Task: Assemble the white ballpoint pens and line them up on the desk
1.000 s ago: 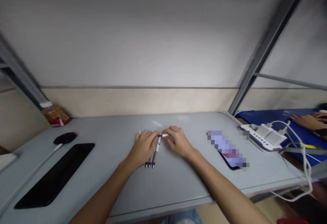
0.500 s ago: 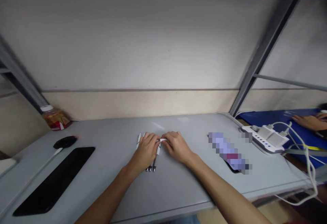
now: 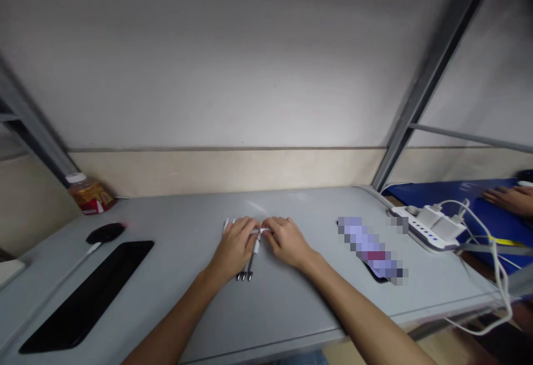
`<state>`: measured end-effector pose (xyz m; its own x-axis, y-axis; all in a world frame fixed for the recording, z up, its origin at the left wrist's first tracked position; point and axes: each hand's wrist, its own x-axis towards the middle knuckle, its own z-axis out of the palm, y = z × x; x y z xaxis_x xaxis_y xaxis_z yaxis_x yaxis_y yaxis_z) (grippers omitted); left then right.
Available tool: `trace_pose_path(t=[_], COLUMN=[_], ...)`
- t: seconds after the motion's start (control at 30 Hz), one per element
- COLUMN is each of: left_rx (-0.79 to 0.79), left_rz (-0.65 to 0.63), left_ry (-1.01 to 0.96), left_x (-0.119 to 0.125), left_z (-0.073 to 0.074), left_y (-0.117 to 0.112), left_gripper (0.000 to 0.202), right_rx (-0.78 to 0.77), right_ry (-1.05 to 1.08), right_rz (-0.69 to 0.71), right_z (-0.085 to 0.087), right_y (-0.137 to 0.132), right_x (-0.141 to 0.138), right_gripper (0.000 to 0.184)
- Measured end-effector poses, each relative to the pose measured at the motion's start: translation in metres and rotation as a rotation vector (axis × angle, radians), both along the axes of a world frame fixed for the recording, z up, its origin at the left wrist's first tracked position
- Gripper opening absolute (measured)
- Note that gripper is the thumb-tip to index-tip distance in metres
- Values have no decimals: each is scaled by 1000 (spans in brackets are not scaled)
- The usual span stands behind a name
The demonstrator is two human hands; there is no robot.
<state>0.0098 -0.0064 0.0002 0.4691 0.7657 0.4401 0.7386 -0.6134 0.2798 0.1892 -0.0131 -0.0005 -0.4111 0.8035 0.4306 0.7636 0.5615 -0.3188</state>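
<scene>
Grey desktop [image 3: 300,304] is backed by a pale wall [image 3: 229,76]. One slim pen-like piece [image 3: 264,230] is pinched between the left hand [image 3: 235,247] and right hand [image 3: 288,243], fingers nearly closed, beside pens [image 3: 256,247]. Fitting or parting seems in hand; steady alignment is probably called for.

Left hand [image 3: 237,246] and right hand [image 3: 287,243] pinch almost tip to tip

The left arm [image 3: 170,320] slants inward from the lower edge, and the right arm [image 3: 362,312] mirrors it from the other side, both bare. Each wrist carries on roughly in line with its forearm. The backs of the hands face up, fingers bent and gathered. Thumbs press toward the index fingers, and the two sets of fingertips face each other, close together.
</scene>
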Motion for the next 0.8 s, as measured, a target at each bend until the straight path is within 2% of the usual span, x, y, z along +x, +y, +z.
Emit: trace_pose_path(t=[0.17, 0.3, 0.43, 0.8], left_rx=[-18, -34, -15, -49], left_rz=[-33, -61, -51, -30], left_ry=[24, 71, 71, 36], left_x=[-1, -4, -7, -4], left_z=[0, -3, -3, 3], left_y=[-2, 1, 4, 1], left_gripper=[19, 27, 25, 21], right_rx=[-68, -35, -11, -51], right_ry=[-47, -11, -19, -21], right_rz=[-55, -14, 18, 42], right_z=[-3, -1, 0, -1], right_y=[0, 0, 1, 2], right_x=[0, 2, 4, 5], right_gripper=[20, 19, 15, 23])
